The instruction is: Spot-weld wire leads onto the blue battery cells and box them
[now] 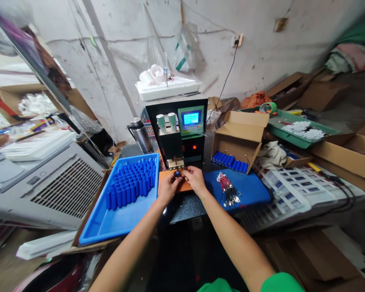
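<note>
Under the electrode tips of a black spot-welding machine (197, 144), a small blue battery cell (178, 173) sits over an orange board (187, 186). My left hand (168, 185) pinches the cell from the left. From the right, my right hand (195, 179) reaches in with its fingertips pressed together beside the cell; what they hold is too small to make out. A blue tray (118, 222) of many upright blue cells stands left of my left hand. Right of my right hand, a bundle of red and black wire leads (228, 188) with white connectors lies on a blue mat (255, 190).
An open cardboard box (239, 136) holds several blue cells behind the mat. A steel thermos (140, 136) stands left of the machine, and white foam (167, 90) lies on top. Further right is a green tray (280, 123) with white parts. An air cooler (57, 182) fills the left side.
</note>
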The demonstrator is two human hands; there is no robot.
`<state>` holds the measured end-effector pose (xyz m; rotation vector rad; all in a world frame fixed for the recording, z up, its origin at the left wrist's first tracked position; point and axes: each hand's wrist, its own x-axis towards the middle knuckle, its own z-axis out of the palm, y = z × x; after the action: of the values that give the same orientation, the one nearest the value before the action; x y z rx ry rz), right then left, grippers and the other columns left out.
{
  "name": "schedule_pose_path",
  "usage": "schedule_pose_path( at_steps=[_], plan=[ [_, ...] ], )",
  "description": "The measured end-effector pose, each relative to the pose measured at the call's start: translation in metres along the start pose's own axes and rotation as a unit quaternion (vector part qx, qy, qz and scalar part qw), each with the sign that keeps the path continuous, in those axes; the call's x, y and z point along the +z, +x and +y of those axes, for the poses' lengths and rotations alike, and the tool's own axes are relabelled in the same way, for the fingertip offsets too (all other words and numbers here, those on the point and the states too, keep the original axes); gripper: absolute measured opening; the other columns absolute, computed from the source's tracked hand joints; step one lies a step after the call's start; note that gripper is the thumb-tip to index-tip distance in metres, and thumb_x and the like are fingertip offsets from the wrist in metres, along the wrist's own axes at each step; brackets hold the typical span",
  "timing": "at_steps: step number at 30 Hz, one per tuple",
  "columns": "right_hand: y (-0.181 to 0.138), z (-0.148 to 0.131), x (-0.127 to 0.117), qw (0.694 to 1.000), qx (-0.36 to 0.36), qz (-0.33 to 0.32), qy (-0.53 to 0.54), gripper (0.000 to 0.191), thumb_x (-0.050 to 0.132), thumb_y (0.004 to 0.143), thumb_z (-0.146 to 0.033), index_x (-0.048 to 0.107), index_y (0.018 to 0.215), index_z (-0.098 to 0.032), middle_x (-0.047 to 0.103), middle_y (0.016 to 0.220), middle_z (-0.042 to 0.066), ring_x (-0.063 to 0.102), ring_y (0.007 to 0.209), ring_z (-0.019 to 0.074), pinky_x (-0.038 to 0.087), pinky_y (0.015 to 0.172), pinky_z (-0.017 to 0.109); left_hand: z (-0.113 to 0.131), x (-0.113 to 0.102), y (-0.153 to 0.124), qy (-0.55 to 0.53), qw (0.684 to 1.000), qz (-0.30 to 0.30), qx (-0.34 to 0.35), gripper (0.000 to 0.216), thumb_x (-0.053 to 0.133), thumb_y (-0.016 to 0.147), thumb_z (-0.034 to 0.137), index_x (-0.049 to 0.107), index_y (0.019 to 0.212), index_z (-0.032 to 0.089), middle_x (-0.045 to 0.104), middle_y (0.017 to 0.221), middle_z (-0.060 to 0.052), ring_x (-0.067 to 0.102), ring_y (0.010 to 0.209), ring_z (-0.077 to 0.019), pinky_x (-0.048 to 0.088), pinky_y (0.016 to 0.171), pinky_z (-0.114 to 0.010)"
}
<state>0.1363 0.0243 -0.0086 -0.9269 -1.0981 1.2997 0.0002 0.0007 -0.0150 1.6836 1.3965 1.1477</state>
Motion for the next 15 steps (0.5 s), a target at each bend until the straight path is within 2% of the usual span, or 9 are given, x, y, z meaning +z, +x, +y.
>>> schedule_pose_path(
  at_steps=[6, 15],
  plan=[
    [0.005, 0.008, 0.002, 0.996, -0.041, 0.005, -0.083, 0.029, 0.064, 0.07, -0.048, 0.06, 0.065, -0.019, 0.058, 0.057, 0.0, 0.052, 0.058, 0.0155, 0.035, 0.05, 0.023, 0.0, 0.001, 0.0, -0.002, 1.0, 0.009, 0.008, 0.04, 0.059, 0.083, 0.043, 0.066, 0.111, 0.015, 0.072, 0.092, -0.005, 0.064, 0.079, -0.0182, 0.049, 0.072, -0.027],
    [0.008, 0.012, 0.001, 0.993, -0.057, 0.006, -0.105, 0.029, 0.064, 0.072, -0.046, 0.059, 0.061, -0.019, 0.059, 0.058, 0.0, 0.052, 0.059, 0.0154, 0.035, 0.052, 0.023, -0.002, 0.001, 0.0, 0.001, 1.0, 0.024, 0.009, 0.038, 0.062, 0.081, 0.042, 0.069, 0.106, 0.014, 0.07, 0.081, -0.004, 0.061, 0.071, -0.0171, 0.048, 0.067, -0.026]
  ],
)
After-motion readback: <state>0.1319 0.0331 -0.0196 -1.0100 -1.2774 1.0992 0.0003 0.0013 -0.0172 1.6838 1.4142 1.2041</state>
